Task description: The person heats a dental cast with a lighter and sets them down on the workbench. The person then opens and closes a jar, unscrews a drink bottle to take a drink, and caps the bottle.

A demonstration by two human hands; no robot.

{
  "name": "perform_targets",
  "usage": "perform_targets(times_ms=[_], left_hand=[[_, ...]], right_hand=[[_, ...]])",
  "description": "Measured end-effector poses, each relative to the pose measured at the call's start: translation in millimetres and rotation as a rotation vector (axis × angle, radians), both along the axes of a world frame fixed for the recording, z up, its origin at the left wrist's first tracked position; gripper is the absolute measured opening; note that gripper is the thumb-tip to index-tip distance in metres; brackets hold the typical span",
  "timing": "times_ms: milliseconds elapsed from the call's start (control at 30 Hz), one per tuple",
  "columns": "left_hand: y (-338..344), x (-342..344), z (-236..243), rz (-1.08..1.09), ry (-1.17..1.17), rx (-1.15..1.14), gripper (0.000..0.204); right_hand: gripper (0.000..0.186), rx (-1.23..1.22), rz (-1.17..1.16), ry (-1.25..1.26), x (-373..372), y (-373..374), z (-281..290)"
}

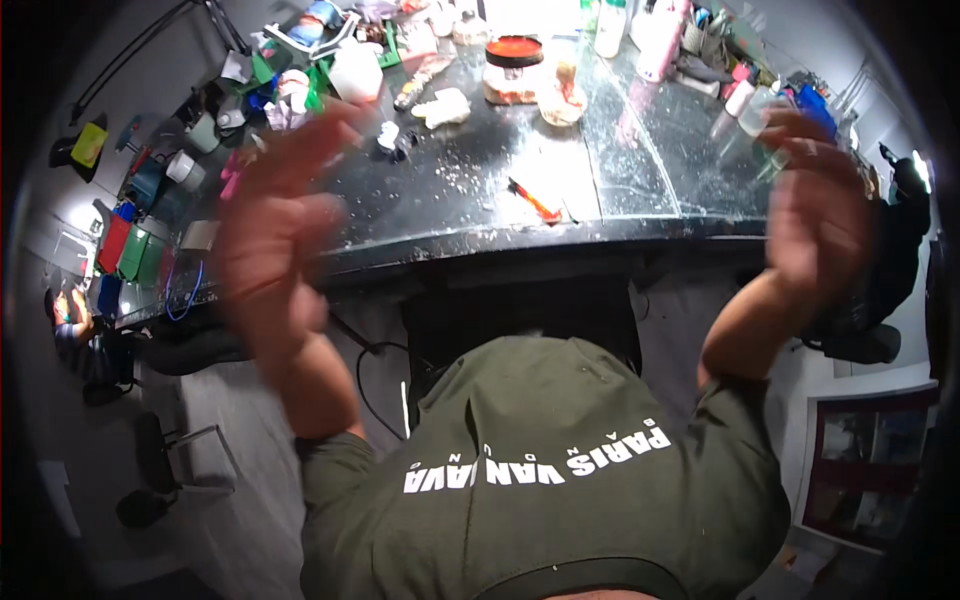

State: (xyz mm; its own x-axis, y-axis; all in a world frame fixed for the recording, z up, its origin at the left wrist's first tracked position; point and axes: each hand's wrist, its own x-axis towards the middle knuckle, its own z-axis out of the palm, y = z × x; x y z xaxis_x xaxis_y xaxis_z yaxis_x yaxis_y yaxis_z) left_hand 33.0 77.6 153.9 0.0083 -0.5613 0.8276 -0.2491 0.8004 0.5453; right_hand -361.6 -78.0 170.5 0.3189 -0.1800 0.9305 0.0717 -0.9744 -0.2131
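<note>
Both my hands are raised in front of me, one at each side, above the near edge of a dark workbench (440, 215). My left hand (280, 205) is smeared by motion, its fingers stretched upward and apart, with nothing seen in it. My right hand (818, 205) is a little blurred; its fingers are loosely bent and apart, and no object shows in them. Between the hands, a slim orange-and-black tool (535, 201) lies near the bench's front edge. Behind it stand a clear jar (513, 78) with a red-and-black top and a rounded glass container (562, 104).
A crumpled white piece (442, 107) and pale crumbs lie on the bench. Clutter lines its back and left, including a white tub (356, 70). A white bottle (610, 28) and a pink bottle (662, 42) stand at the back right. A dark chair (520, 310) is below the edge.
</note>
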Motion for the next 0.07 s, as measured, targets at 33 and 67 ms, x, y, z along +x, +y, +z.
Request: perform_targets(times_ms=[33,67], left_hand=[[34.7,40.1,37.2,0.523,-0.324,-0.037,0.067],[68.6,115.4,84.7,1.004,-0.655,-0.078,0.089]], right_hand=[[0.089,0.013,0.135,0.018,-31.4,10.6,27.7],[0.089,0.026,0.131,0.024,-34.1,12.2,26.9]])
